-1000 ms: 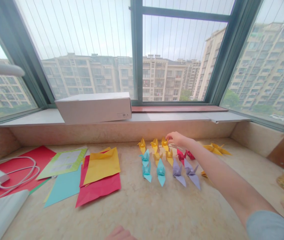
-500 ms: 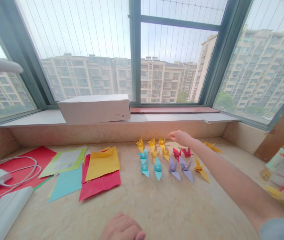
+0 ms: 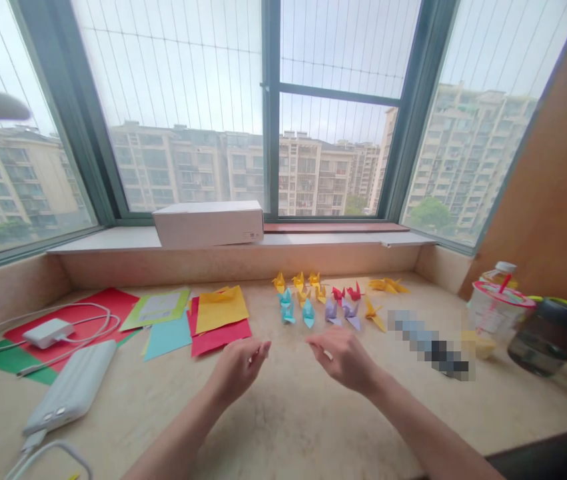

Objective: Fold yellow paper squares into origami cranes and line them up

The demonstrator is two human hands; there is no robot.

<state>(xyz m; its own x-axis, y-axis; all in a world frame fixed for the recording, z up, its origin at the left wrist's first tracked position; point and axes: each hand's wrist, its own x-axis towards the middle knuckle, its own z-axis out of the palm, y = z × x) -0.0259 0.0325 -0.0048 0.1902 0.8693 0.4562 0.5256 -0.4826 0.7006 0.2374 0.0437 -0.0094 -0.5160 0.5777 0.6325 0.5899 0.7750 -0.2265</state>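
Observation:
Both of my hands hover over the marble ledge (image 3: 288,413) near its middle. My left hand (image 3: 238,365) is loosely curled with fingers apart and holds nothing. My right hand (image 3: 343,357) faces it a short gap away, fingers also loose and empty. Beyond them stand rows of small folded paper cranes (image 3: 313,301) in yellow, teal, purple and red, with more yellow cranes (image 3: 387,286) lying at the right. A stack of coloured paper sheets (image 3: 218,317) lies left of the cranes.
A white box (image 3: 208,224) sits on the window sill. At the left lie a white charger with cable (image 3: 48,332) and a power bank (image 3: 70,388). At the right stand a plastic cup (image 3: 496,313) and a dark jar (image 3: 548,335).
My right hand has pulled back from the far yellow cranes to the near middle. My left hand has risen into view beside it. The view has drawn back and shifted to the right.

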